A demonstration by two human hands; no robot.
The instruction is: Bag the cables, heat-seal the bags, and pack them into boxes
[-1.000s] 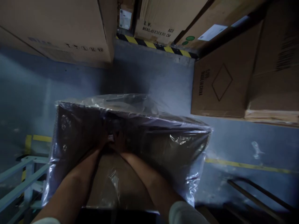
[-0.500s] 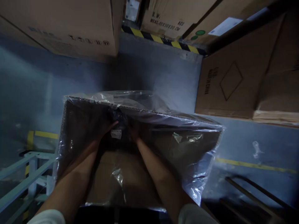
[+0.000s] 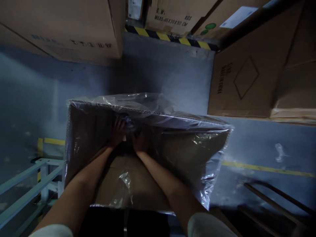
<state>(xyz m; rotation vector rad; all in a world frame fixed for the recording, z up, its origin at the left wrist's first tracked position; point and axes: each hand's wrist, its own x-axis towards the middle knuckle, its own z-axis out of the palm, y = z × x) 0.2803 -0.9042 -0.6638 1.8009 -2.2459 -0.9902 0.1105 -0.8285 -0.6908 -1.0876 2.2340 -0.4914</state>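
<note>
An open cardboard box (image 3: 86,138) lined with a clear plastic bag (image 3: 209,164) stands in front of me, its far wall upright. Both of my arms reach down inside it. My left hand (image 3: 118,130) is up against the far wall, fingers curled over bunched plastic near the top edge. My right hand (image 3: 139,140) sits just beside it, closed on the same dark gathered plastic. The box's bottom flap (image 3: 133,184) shows between my forearms, with loose plastic lying on it.
Large cardboard cartons stand around: one at the upper left (image 3: 61,29), one at the right (image 3: 247,82), more at the back (image 3: 170,16). A yellow-black hazard strip (image 3: 170,38) edges the grey floor. A pale metal frame (image 3: 29,184) is at lower left, dark bars (image 3: 276,197) at lower right.
My hands moved up the box's far wall, close to its top edge, and drew together on the plastic. The small white label seen between them earlier is now hidden.
</note>
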